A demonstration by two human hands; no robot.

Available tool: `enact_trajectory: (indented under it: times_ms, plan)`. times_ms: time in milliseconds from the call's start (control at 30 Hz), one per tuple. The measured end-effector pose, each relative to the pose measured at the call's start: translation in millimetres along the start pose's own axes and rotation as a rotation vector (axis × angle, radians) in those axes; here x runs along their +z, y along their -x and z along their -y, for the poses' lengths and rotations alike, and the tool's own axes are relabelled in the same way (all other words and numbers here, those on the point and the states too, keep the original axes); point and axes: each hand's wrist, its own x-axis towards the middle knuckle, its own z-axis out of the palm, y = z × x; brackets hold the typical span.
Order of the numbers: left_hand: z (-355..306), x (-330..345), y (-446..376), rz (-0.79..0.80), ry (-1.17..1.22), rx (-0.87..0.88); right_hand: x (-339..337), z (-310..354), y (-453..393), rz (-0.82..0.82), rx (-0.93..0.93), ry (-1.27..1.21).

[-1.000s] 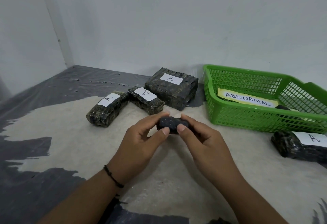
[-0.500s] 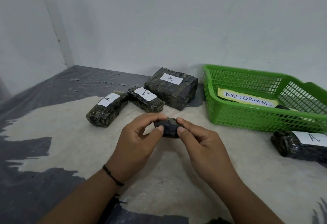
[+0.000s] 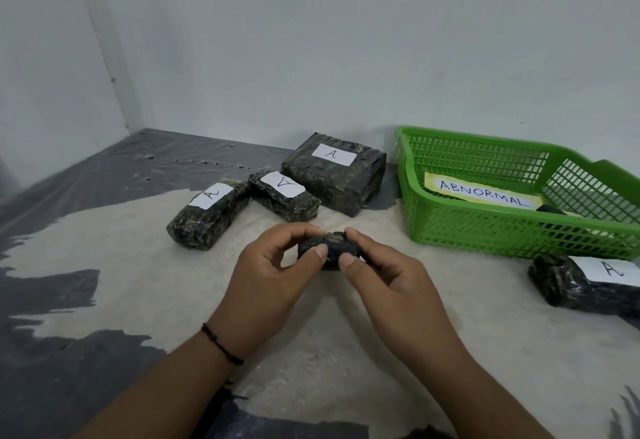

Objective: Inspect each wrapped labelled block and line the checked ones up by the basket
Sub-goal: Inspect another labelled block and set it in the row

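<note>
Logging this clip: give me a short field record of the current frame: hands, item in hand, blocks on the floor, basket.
left hand: pinches the small block
right hand: pinches the same block
small block: dark, wrapped, held above the floor, no label showing
lined-up blocks: three left of the basket, large block, middle block, left block, each labelled A
other block: labelled A, in front of the basket
basket: green, holds an ABNORMAL sign

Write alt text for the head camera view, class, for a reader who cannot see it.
Both hands, left hand and right hand, pinch a small dark wrapped block above the floor. Three blocks labelled A lie left of a green basket marked ABNORMAL; a fourth block lies in front of it.
</note>
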Motion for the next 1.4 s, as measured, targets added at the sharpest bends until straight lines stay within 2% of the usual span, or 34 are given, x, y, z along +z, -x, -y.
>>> enact_trajectory:
  times_ms: [100, 267, 333, 433, 500, 567, 667, 833, 900, 1033, 1200, 1267, 1333, 1400]
  plan:
    - [0, 0, 0, 0.019, -0.006, -0.002, 2, -1, 0, -0.024, -0.052, 0.066]
    - [2, -1, -1, 0.081, 0.133, -0.106, -2, -6, -3, -0.02, -0.06, 0.079]
    - [-4, 0, -3, 0.043, 0.321, -0.215, -2, -6, -1, 0.002, -0.074, 0.09]
    - [-14, 1, -5, 0.031, 0.644, -0.394, -2, -8, -2, -0.002, -0.17, 0.349]
    - [-16, 1, -6, 0.01, 0.725, -0.487, -5, -10, -5, -0.008, -0.208, 0.485]
    - [-16, 0, -7, -0.004, 0.733, -0.564, -8, -5, -8, -0.03, -0.207, 0.508]
    - [-20, -2, -6, 0.032, 0.666, -0.606, -16, 7, -8, -0.019, -0.194, 0.526]
    - [-22, -5, 0, 0.075, 0.403, -0.461, -33, 23, 1, 0.072, -0.162, 0.601]
    - [-24, -2, 4, 0.08, 0.405, -0.469, -37, 27, 13, 0.07, -0.162, 0.703]
    - [-43, 22, 14, 0.163, 0.491, -0.522, -52, 33, 39, -0.096, -0.205, 1.005]
    - [-54, 68, 24, 0.283, 0.449, -0.555, -98, 21, 68, -0.16, -0.152, 0.952]
    - [-50, 85, 28, 0.286, 0.256, -0.467, -124, 9, 79, -0.172, -0.067, 0.91]
    - [-39, 96, 32, 0.247, -0.091, -0.309, -155, 2, 88, -0.137, 0.069, 0.88]
    - [-32, 102, 37, 0.225, -0.37, -0.181, -187, -9, 96, -0.181, 0.162, 0.878]
